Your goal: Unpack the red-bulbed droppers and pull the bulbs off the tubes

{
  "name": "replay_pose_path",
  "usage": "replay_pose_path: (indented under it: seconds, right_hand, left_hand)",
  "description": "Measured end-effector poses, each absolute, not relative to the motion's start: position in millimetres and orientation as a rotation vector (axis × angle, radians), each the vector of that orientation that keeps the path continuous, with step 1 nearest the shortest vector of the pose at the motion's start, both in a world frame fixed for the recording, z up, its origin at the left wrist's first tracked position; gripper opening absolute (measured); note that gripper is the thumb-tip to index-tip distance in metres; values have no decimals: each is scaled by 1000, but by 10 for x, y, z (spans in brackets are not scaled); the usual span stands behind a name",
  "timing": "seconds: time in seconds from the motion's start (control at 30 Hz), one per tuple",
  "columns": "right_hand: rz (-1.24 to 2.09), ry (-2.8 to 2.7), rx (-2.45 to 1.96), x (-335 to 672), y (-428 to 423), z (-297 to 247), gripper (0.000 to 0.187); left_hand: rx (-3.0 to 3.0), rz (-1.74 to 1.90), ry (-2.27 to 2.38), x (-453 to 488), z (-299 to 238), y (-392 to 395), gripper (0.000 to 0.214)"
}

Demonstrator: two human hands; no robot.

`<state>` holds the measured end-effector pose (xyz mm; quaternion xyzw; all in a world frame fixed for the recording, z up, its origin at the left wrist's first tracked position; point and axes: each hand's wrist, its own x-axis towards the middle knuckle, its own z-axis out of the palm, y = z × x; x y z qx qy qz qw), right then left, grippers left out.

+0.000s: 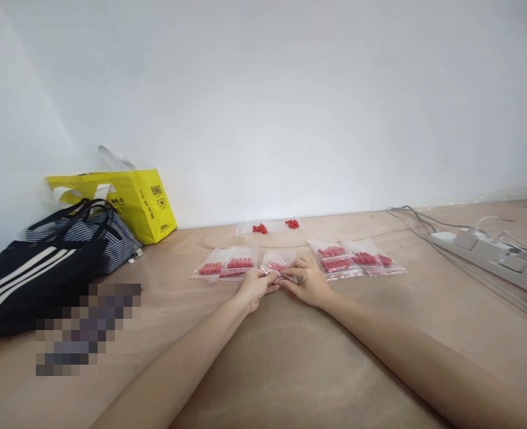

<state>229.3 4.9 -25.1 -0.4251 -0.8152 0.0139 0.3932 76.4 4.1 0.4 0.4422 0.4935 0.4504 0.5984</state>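
Fingers of the left hand (253, 288) and right hand (311, 282), in the head view, are clamped on the near edge of a small clear zip bag (279, 257), pinching it from either side; its body, with red pieces inside, extends beyond the fingertips toward the desk's (263, 363) far edge. Filled bags lie to its left (240, 266) and right (333, 261). Nearer that far edge, two loose red clusters (259, 229) rest on clear plastic (276, 227). A yellow bag (159, 208) stands at the far left corner; a white power strip (490, 257) lies toward the right edge.
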Motion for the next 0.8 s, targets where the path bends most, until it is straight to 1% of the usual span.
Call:
replay_pose_path:
  seconds: [0.1, 0.3, 0.37, 0.43, 0.5, 0.57, 0.6, 0.7, 0.8]
  right_hand:
    - [98, -2075, -1070, 2296, 66, -254, 16]
    - [143, -2056, -1102, 2293, 58, -226, 19]
    - [144, -2038, -1126, 2297, 68, -225, 20]
    - [151, -2024, -1142, 2306, 85, -228, 20]
    - [162, -2027, -1143, 2317, 98, -232, 20]
    - [173, -2045, -1135, 2324, 101, -230, 20]
    - [182, -2052, -1130, 2325, 98, -228, 19]
    - [220, -2074, -1112, 2318, 79, -217, 16]
    - [239, -2079, -1109, 2306, 64, -211, 14]
  left_hand:
    - [1089, 1071, 1190, 782, -3, 41, 18]
    - [1287, 1088, 1293, 807, -19, 19, 27]
    - [1369, 1112, 1337, 742, -27, -4, 27]
    - [1647, 1189, 1408, 628, -33, -21, 24]
    - [2177, 1249, 1408, 495, -40, -19, 18]
    - [2751, 1221, 1267, 386, -49, 3, 9]
    - [2948, 1194, 1174, 352, -54, 18, 9]
    - [3248, 1186, 999, 332, -72, 70, 17]
    - [3286, 1208, 971, 372, -88, 107, 20]
